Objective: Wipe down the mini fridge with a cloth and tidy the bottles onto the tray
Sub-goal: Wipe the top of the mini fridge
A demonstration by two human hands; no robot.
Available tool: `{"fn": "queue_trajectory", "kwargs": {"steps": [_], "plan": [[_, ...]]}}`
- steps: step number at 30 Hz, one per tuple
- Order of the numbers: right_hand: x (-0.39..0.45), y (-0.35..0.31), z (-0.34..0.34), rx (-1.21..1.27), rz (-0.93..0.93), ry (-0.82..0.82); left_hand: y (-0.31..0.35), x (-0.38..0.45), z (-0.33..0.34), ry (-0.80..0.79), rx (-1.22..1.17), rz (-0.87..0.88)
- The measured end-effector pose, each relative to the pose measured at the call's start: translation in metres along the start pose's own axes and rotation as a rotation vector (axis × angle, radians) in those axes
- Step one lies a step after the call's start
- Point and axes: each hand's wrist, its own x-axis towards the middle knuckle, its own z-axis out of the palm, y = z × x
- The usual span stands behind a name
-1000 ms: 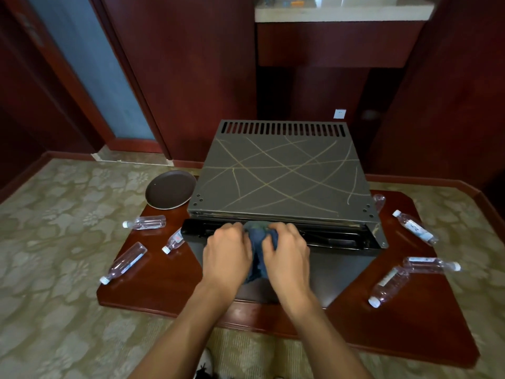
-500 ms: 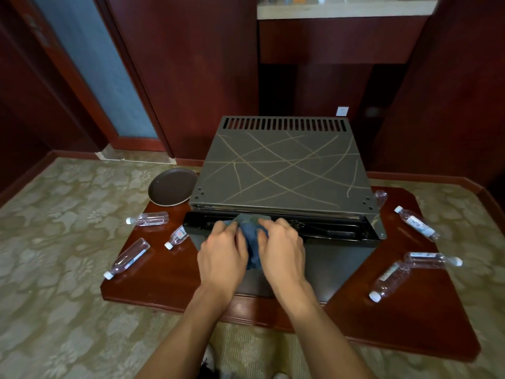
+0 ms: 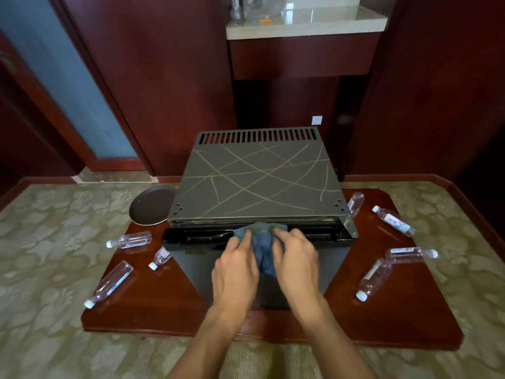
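The grey mini fridge (image 3: 257,184) stands on a low wooden board (image 3: 404,318), its scratched top facing me. A blue cloth (image 3: 263,250) lies over the fridge's front top edge. My left hand (image 3: 236,269) and my right hand (image 3: 296,265) both hold the cloth, one on each side, fingers curled into its folds. A round dark tray (image 3: 151,205) lies left of the fridge. Several clear plastic bottles lie on their sides: three on the left (image 3: 131,240) (image 3: 159,258) (image 3: 109,284) and others on the right (image 3: 395,221) (image 3: 411,254) (image 3: 373,279) (image 3: 355,203).
The board lies on patterned beige carpet (image 3: 49,255). Dark red wooden panelling and a door with a blue pane (image 3: 62,86) stand behind. A stone-topped counter (image 3: 306,26) sits above a dark niche behind the fridge.
Both hands have slid the cloth upward along the fridge front toward the top edge, and the cloth has spread out a little. The view has shifted slightly.
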Motion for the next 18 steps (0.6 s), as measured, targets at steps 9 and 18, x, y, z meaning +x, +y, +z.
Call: {"fn": "queue_trajectory", "kwargs": {"steps": [9,18], "plan": [[-0.003,-0.005,0.008,0.062,-0.040,-0.017,-0.014,0.000,-0.006,0.113,-0.023,0.019],[0.016,0.052,-0.052,-0.103,0.181,0.096,0.059,0.002,0.033,-0.066,-0.052,0.223]]}}
